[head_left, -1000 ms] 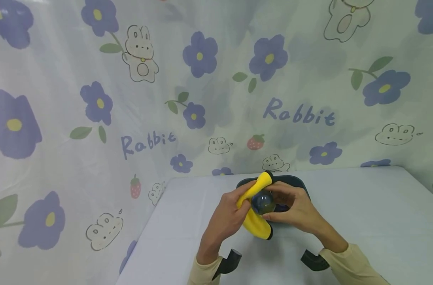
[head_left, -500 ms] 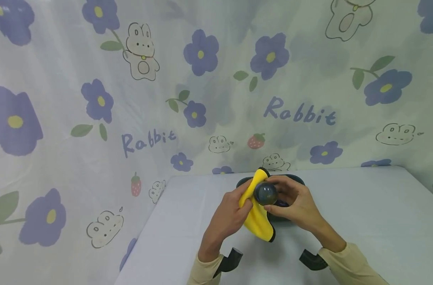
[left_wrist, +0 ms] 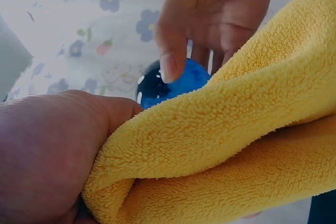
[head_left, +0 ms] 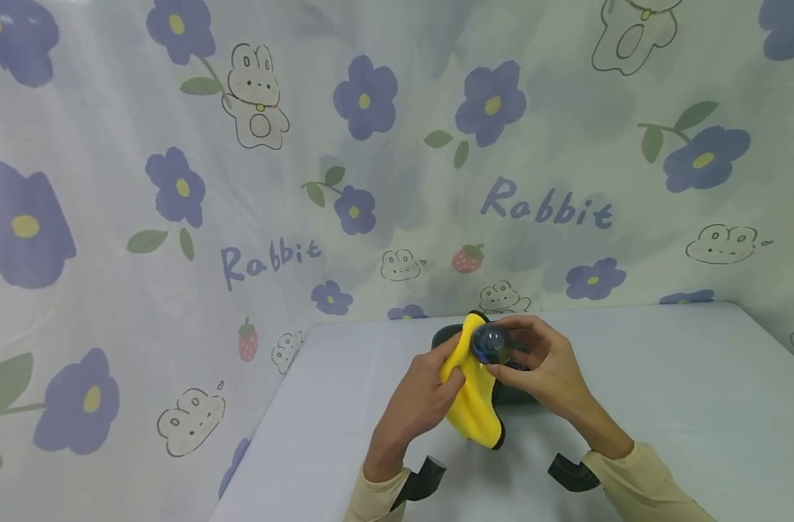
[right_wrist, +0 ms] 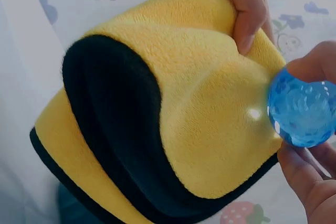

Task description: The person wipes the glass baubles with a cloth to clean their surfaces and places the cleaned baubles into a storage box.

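A folded yellow plush cloth with a dark edge is gripped by my left hand, thumb on the near side. My right hand pinches a clear blue glass ball between thumb and fingers. The ball sits against or just in front of the cloth's upper part. In the right wrist view, the ball is at the right edge and overlaps the side of the cloth. From the left wrist, the cloth hides the ball's lower part.
A dark tray lies on the white table behind the hands, mostly covered by them; what it holds is hard to make out. A patterned curtain hangs behind the table. Black wrist mounts stick out near both sleeves.
The ball and my right hand have risen and shifted slightly right. The cloth's top has moved left, and its lower end hangs a little lower. My left hand has barely moved, still gripping it.
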Demonstrator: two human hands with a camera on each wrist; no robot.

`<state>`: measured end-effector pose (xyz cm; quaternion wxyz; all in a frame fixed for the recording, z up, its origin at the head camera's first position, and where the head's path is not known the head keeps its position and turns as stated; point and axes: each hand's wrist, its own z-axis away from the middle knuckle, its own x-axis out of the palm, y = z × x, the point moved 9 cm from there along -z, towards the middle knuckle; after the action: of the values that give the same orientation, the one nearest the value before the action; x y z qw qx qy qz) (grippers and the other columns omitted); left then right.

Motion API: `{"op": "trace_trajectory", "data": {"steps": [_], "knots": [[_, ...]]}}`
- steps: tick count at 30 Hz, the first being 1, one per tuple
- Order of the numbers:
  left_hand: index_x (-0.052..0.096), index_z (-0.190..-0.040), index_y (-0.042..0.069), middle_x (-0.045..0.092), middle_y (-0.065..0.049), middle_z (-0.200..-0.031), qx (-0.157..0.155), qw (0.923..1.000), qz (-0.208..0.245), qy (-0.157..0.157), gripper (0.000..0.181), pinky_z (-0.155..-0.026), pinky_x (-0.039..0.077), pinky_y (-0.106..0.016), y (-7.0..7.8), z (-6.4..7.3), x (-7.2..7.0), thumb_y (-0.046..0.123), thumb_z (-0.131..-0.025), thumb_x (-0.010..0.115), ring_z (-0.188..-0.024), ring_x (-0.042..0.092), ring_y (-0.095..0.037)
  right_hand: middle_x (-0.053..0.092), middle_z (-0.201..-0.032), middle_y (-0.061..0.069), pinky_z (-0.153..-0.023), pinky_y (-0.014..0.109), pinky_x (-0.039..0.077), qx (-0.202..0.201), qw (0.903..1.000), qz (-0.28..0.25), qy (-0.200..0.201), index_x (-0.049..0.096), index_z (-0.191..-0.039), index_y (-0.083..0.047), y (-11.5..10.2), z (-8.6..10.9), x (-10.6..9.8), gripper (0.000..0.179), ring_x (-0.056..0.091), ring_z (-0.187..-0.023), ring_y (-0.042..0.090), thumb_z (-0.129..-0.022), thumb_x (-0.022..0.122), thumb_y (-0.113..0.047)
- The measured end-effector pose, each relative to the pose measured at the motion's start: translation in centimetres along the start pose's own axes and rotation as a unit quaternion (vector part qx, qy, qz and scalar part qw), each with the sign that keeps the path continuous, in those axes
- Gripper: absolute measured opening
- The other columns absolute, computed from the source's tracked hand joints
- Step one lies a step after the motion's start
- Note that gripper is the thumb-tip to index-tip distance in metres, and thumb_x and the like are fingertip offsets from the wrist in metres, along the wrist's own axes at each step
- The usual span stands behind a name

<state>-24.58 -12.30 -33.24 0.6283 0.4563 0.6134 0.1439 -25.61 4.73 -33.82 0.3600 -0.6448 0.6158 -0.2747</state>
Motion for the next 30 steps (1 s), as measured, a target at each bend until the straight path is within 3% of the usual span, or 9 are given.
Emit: {"op": "trace_trajectory", "data": {"steps": [10,19,30], "knots": [[0.052,-0.151,0.015,0.067,-0.003,-0.099,0.005,0.9998,-0.016,0.011,0.052,-0.073,0.053,-0.021,0.2,0.2,-0.1,0.014,-0.099,0.048,-0.077,0.061,-0.008,0.064,-0.128,0.014,-0.091,0.017,0.056,0.029,0.9980,0.057,-0.005,0.064,-0.132,-0.006,1.0,-0.2,-0.5,0.059,0.067,-0.105,0.000,-0.077,0.085,0.000],[0.049,-0.154,0.012,0.069,-0.006,-0.106,0.001,0.9989,-0.032,0.035,0.056,-0.076,0.053,-0.021,0.7,0.6,-0.6,0.014,-0.098,0.049,-0.079,0.061,-0.009,0.071,-0.123,0.010,-0.091,0.021,0.056,0.049,0.9917,0.117,-0.015,0.068,-0.128,-0.012,1.8,-0.1,-0.5,0.054,0.069,-0.101,0.006,-0.077,0.089,-0.013],[0.052,-0.152,0.015,0.071,-0.007,-0.112,0.018,0.9976,-0.031,0.059,0.055,-0.076,0.053,-0.022,1.2,0.7,-1.0,0.011,-0.098,0.049,-0.079,0.061,-0.010,0.070,-0.118,0.003,-0.089,0.027,0.059,0.050,0.9898,0.123,-0.052,0.069,-0.124,-0.015,1.9,0.2,0.2,0.056,0.070,-0.097,0.011,-0.074,0.093,-0.019]]}}
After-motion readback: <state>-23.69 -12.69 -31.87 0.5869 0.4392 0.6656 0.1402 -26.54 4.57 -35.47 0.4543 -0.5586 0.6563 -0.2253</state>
